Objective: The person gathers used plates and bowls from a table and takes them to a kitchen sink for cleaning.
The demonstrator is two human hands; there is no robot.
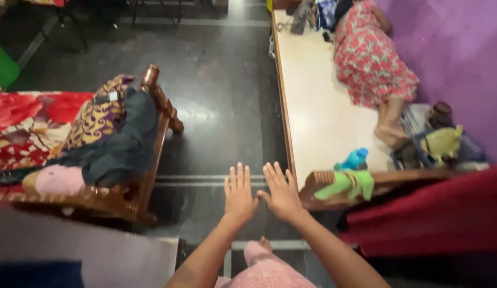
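My left hand [238, 193] and my right hand [281, 192] are stretched out side by side in front of me, palms down, fingers spread, holding nothing. Their thumbs almost touch. Below them lies the dark tiled floor [216, 101]. My right hand is nearest the corner of a low wooden platform [312, 122], where a green soft toy [349, 184] and a blue toy [354, 159] sit. My knee in pink cloth [264, 266] shows under my arms.
A person in a red flowered dress [372, 56] lies on the platform by the purple wall [462, 58]. A wooden bed [152, 138] piled with clothes and a red patterned cover stands at left. Red cloth [430, 213] hangs at right, with bags and a basket [438, 141] beyond it.
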